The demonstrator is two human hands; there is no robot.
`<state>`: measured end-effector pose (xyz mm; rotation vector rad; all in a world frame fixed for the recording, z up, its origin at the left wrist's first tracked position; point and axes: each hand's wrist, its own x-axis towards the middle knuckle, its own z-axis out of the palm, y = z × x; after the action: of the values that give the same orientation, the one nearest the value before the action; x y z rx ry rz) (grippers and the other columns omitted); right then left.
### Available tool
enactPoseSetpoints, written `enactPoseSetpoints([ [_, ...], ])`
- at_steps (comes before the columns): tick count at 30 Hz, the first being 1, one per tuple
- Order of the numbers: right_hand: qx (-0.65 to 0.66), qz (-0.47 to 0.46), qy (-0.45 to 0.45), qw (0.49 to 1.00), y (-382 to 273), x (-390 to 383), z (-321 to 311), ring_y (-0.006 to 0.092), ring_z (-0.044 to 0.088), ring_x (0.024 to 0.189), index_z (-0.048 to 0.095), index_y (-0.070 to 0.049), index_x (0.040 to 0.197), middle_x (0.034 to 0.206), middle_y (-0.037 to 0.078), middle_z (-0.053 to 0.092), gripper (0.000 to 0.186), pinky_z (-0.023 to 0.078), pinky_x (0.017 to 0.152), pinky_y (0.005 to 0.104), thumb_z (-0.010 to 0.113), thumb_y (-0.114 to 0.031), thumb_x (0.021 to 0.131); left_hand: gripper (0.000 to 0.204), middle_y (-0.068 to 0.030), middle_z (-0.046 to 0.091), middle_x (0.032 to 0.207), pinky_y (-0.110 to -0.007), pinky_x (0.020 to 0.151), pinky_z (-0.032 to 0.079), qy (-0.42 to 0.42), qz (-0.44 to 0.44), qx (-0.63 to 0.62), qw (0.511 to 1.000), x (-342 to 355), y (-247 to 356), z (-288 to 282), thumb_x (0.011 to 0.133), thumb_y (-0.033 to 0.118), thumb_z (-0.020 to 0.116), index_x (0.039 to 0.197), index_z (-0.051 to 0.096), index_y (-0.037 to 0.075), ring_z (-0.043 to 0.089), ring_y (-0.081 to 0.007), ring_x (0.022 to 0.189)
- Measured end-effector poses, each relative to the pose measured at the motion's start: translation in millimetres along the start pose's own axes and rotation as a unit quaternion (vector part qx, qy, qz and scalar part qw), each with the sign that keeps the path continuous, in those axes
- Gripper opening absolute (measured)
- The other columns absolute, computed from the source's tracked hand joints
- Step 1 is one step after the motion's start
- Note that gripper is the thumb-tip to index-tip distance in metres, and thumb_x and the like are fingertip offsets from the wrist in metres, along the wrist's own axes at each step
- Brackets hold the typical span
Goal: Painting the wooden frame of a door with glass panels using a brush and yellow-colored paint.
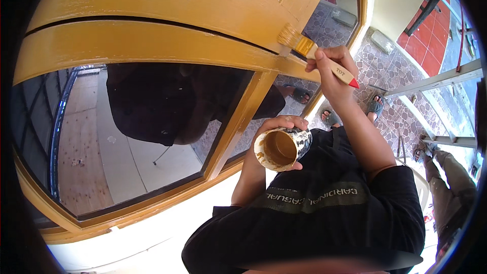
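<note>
My right hand (335,71) grips a paintbrush (329,66) by its pale wooden handle, which has a red tip. The brush's bristles (289,35) are coated in yellow-brown and rest against, or very close to, the yellow-brown wooden frame (203,45) near a joint. In front of my chest, my left hand (284,123) wraps round a paint-smeared, cup-like can (304,141). Its mouth tilts up and shows yellow-brown paint (280,147) inside. The frame's surface looks glossy.
Dark glass panes (152,106) sit in the frame and mirror parts of the surroundings. To the right stands a metal ladder (436,81) on stone-patterned floor (401,71). Another person's legs (451,172) are at the far right. A pale block (382,41) lies near the wall.
</note>
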<state>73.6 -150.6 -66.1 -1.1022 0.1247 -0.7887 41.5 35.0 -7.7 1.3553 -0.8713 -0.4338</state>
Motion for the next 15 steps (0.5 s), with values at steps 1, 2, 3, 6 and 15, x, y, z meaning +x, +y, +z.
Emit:
enactPoseSetpoints([
  [1, 0.0, 0.0, -0.002, 1.0, 0, -4, -5, 0.0119, 0.065, 0.064, 0.054, 0.002, 0.087, 0.075, 0.011, 0.066, 0.012, 0.054, 0.059, 0.0239, 0.06, -0.006, 0.093, 0.08, -0.0152, 0.06, 0.112, -0.043, 0.095, 0.046, -0.003, 0.0, 0.005, 1.0, 1, 1, 0, 0.058, 0.013, 0.092, 0.122, 0.046, 0.007, 0.059, -0.0297, 0.109],
  [2, -0.002, 0.008, 0.009, 1.0, 0, -8, -9, 0.0116, 0.065, 0.065, 0.054, 0.002, 0.087, 0.075, 0.011, 0.066, 0.012, 0.054, 0.059, 0.0238, 0.06, -0.006, 0.093, 0.08, -0.0151, 0.06, 0.112, -0.043, 0.095, 0.046, -0.007, -0.001, 0.009, 1.0, 1, 1, -1, 0.058, 0.013, 0.092, 0.122, 0.045, 0.007, 0.059, -0.0296, 0.109],
  [3, -0.003, 0.016, 0.019, 1.0, -1, -12, -12, 0.0114, 0.065, 0.065, 0.054, 0.002, 0.088, 0.076, 0.011, 0.067, 0.012, 0.054, 0.059, 0.0236, 0.061, -0.006, 0.093, 0.08, -0.0151, 0.06, 0.112, -0.043, 0.095, 0.046, -0.006, -0.001, 0.009, 1.0, 0, 1, -1, 0.058, 0.013, 0.092, 0.122, 0.045, 0.007, 0.059, -0.0296, 0.109],
  [6, -0.03, 0.028, 0.024, 0.999, -11, -14, -12, 0.0133, 0.065, 0.064, 0.053, 0.003, 0.089, 0.076, 0.013, 0.066, 0.012, 0.055, 0.059, 0.0253, 0.059, -0.006, 0.094, 0.077, -0.0178, 0.061, 0.11, -0.047, 0.094, 0.048, -0.003, -0.008, 0.01, 1.0, 0, 1, 0, 0.062, 0.019, 0.091, 0.121, 0.045, 0.006, 0.059, -0.0336, 0.107],
  [15, 0.042, 0.014, 0.032, 0.998, -30, 8, 13, 0.0114, 0.064, 0.063, 0.053, 0.001, 0.086, 0.074, 0.011, 0.066, 0.013, 0.052, 0.056, 0.0234, 0.06, -0.007, 0.093, 0.081, -0.0161, 0.06, 0.112, -0.042, 0.094, 0.047, -0.008, 0.002, 0.001, 1.0, 2, 0, 1, 0.057, 0.013, 0.093, 0.122, 0.045, 0.007, 0.059, -0.0296, 0.109],
])
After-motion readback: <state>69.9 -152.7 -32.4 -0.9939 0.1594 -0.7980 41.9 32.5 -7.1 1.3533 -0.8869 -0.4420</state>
